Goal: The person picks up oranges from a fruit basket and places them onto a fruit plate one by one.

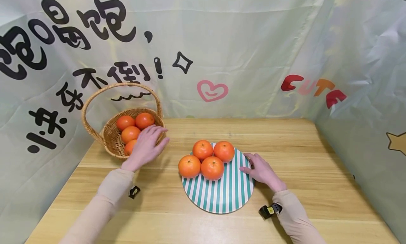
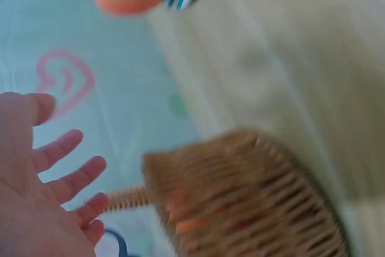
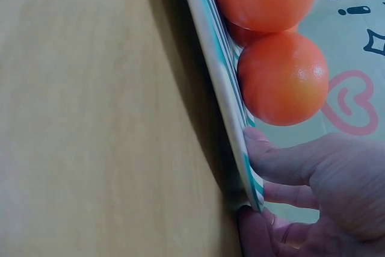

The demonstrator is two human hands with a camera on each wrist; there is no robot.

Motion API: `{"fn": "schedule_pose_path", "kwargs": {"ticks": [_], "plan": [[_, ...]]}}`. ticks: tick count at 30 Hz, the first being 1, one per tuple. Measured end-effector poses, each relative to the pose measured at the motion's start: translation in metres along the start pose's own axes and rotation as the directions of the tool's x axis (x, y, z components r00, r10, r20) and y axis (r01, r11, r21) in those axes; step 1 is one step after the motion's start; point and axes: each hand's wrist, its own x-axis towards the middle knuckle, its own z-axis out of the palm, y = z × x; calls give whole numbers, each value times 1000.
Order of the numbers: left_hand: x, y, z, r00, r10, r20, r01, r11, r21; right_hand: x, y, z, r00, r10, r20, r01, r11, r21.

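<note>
A wicker basket (image 1: 115,141) with a tall handle stands at the left, with several oranges (image 1: 130,134) inside. My left hand (image 1: 147,145) is over the basket's right side with fingers spread, hiding part of the rim; in the left wrist view the palm (image 2: 36,191) shows nothing held. At the middle of the table lies a round plate (image 1: 219,198) with green and white stripes, carrying several oranges (image 1: 212,168) grouped at its far left. My right hand (image 1: 261,170) grips the plate's right edge, thumb (image 3: 264,154) on top and fingers underneath in the right wrist view.
The wooden table (image 1: 285,138) meets a pale printed cloth (image 1: 247,53) behind, with cloth at both sides too. Small black devices (image 1: 268,211) are seen near both wrists.
</note>
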Motion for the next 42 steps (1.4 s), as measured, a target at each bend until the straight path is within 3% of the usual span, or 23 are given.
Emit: {"fn": "schedule_pose_path", "kwargs": {"ticks": [3,5,9,12,17,24,34,38,42], "plan": [[9,-12,-12,999,-47,20,47,999,3,0,1,-1,1000,-4,-5,4,1000,-3],[14,-18,-17,994,-86,70,87,996,-2,0,1,-1,1000,-2,-7,2,1000,-7],[20,-29,-22,964,-152,219,154,988,7,0,1,0,1000,3,-4,-3,1000,-10],[23,-35,-22,944,-156,292,154,988,30,-1,0,0,1000,4,0,-4,1000,-9],[28,-42,-18,933,-154,326,142,988,59,-1,1,1,1000,6,0,-6,1000,-3],[32,-45,-12,922,-215,321,211,976,49,0,1,0,1000,-4,-4,4,1000,-5],[28,-55,-7,936,-220,276,221,975,31,-1,0,2,1000,-4,-4,4,1000,-2],[22,-56,-8,936,-267,230,273,962,3,-1,0,3,1000,7,-1,-7,1000,-5],[16,-53,-7,943,-304,139,311,950,-30,-1,1,4,1000,11,-15,-11,1000,-13]]}}
